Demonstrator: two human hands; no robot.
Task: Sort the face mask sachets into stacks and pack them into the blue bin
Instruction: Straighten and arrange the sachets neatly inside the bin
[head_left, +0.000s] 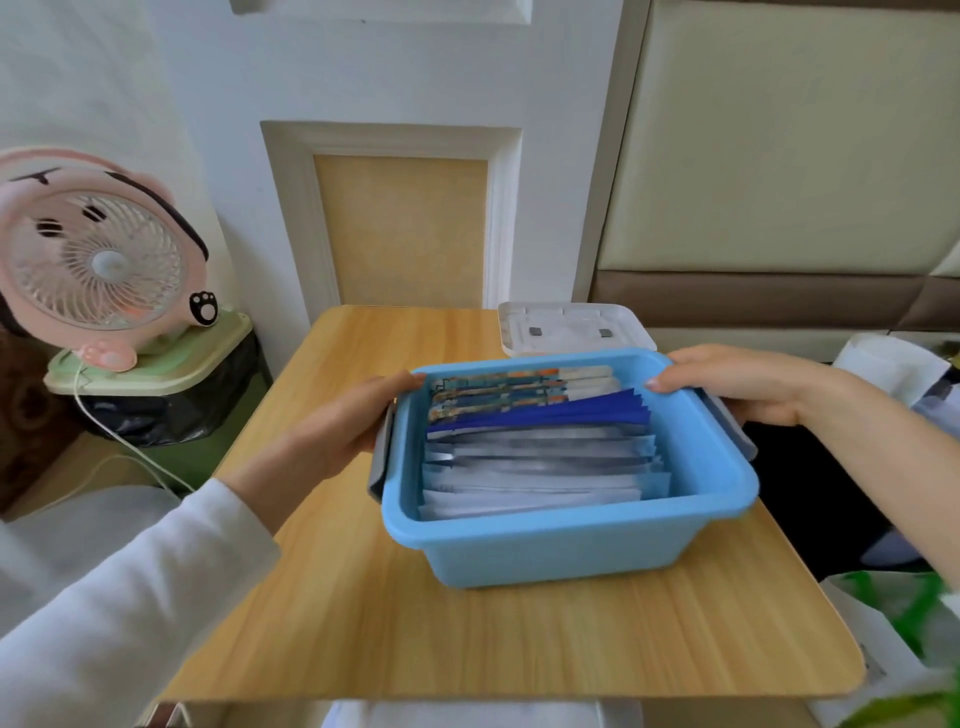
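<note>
The blue bin (561, 551) stands on the right half of a small wooden table (363, 613). Face mask sachets (535, 467) fill it, standing on edge in rows: patterned orange-and-teal ones at the back, dark blue ones in the middle, silvery white ones at the front. My left hand (353, 421) grips the bin's left rim by the grey latch. On the opposite side, my right hand (737, 382) holds the far right corner of the rim.
The bin's white lid (571, 327) lies upside down at the table's back edge, just behind the bin. A pink desk fan (98, 260) sits on a green-lidded bin at the left. White bags lie at the right, beside the table.
</note>
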